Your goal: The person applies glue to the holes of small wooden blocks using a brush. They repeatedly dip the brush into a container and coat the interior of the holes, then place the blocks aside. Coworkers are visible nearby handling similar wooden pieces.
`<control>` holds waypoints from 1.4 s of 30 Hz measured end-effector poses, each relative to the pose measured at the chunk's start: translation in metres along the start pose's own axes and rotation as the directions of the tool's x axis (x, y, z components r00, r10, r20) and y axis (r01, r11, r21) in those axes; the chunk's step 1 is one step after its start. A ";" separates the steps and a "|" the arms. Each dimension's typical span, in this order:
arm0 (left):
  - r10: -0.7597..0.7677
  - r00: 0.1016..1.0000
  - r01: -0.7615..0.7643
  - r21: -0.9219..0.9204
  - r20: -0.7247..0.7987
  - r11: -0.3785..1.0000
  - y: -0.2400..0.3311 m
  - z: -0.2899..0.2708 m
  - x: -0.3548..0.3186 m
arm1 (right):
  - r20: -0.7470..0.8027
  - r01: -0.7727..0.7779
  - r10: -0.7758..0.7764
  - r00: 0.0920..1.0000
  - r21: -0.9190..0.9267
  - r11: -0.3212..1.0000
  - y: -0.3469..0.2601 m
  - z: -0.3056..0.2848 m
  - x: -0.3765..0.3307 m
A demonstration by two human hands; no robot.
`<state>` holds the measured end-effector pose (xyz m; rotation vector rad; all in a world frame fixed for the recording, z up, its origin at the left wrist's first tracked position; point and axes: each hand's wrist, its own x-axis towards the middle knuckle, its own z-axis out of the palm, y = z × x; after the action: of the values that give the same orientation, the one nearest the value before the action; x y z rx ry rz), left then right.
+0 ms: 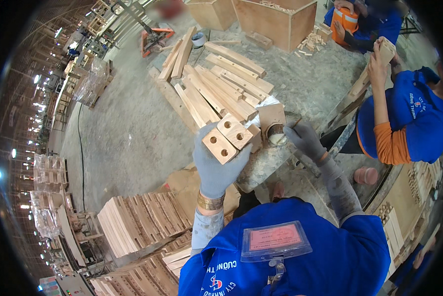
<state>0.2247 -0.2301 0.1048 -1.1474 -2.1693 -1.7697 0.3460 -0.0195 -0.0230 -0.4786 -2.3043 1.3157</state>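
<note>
My left hand (215,170), in a grey glove, is closed round two pale wooden bars (235,129) held side by side. Their end faces point up at me, each with two round drilled holes. To the right, my gloved right hand (306,140) pinches a thin stick (297,121), perhaps a brush handle; its lower end is hidden. Just left of that hand stands a small can (276,139) with whitish stuff inside, glue by its look. A flat piece of wood or board (272,114) rises behind the can.
Several wooden bars (221,84) lie on the bench ahead. Plywood boxes (285,24) stand beyond, near small dowels (313,42). Two co-workers in blue (404,116) work on the right, one holding a wooden piece (387,51). Stacked wooden parts (147,217) fill the lower left.
</note>
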 end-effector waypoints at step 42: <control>0.029 0.999 -0.027 -0.060 0.035 0.998 0.004 -0.002 0.021 | 0.254 0.773 -0.732 0.632 -0.266 0.576 -0.290 -0.060 0.059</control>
<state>0.2120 -0.2216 0.1195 -1.2260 -2.1226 -1.8280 0.3056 -0.0884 0.2679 0.4969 -2.3912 0.4980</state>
